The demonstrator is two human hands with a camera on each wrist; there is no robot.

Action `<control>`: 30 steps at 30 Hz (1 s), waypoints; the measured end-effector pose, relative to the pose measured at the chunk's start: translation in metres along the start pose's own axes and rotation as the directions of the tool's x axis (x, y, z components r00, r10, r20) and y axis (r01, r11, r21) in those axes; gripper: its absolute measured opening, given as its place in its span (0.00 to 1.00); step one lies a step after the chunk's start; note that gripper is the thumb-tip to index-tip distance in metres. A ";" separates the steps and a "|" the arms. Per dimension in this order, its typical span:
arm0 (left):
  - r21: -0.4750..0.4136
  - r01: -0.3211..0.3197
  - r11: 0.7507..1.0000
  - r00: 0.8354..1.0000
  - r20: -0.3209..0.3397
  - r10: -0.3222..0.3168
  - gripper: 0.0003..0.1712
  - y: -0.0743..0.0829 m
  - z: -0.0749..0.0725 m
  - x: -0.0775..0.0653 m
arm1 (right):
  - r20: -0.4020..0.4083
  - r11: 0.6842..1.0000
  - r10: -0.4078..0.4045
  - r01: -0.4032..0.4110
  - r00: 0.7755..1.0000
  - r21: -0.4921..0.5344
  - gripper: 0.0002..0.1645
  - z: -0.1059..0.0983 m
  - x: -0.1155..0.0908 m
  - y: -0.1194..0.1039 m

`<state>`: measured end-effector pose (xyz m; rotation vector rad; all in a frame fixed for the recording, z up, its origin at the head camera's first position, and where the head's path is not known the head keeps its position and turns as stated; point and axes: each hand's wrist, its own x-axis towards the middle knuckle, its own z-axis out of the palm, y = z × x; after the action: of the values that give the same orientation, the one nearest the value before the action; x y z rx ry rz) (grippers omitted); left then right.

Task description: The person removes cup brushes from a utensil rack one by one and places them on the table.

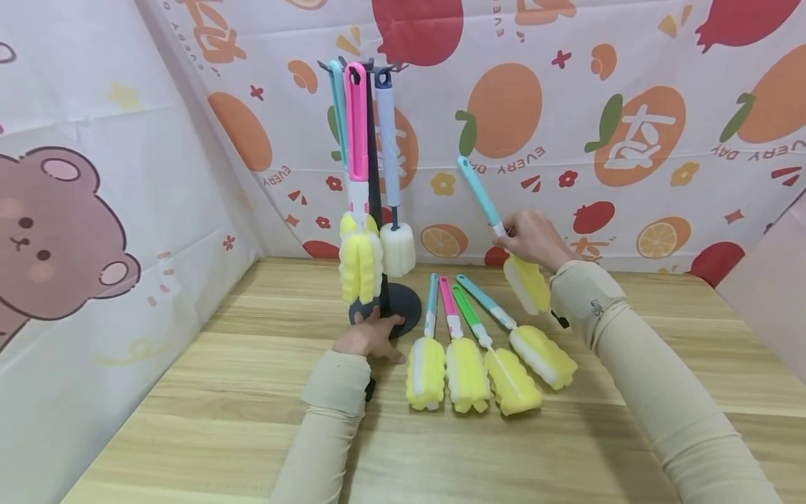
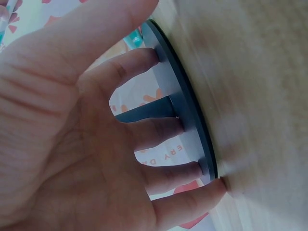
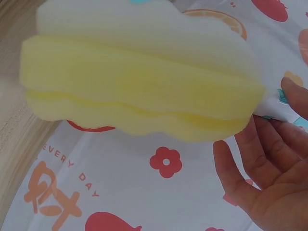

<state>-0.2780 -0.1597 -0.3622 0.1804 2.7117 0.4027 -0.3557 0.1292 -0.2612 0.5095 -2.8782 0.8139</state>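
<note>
The right hand [image 1: 534, 239] pinches a raised teal-handled brush [image 1: 527, 285], handle toward eleven o'clock, sponge toward five. The left hand [image 1: 371, 337], fingers spread, touches the black stand [image 1: 406, 306]'s base. Four brushes [image 1: 468, 376] lie at the right hand's seven o'clock; hanging brushes [image 1: 357, 140], the left's twelve.

Right hand [image 1: 534, 239] holding brush [image 1: 527, 282], black stand [image 1: 408, 306]
</note>
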 end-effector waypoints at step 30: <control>-0.003 0.013 1.000 1.000 0.000 -0.013 0.44 0.000 -0.001 -0.001 | 0.074 0.998 0.055 -0.053 0.996 -0.029 0.12 0.011 -0.004 0.015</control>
<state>-0.2772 -0.1596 -0.3612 0.1616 2.7105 0.4030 -0.3573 0.1370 -0.2784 0.4711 -2.9795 0.7784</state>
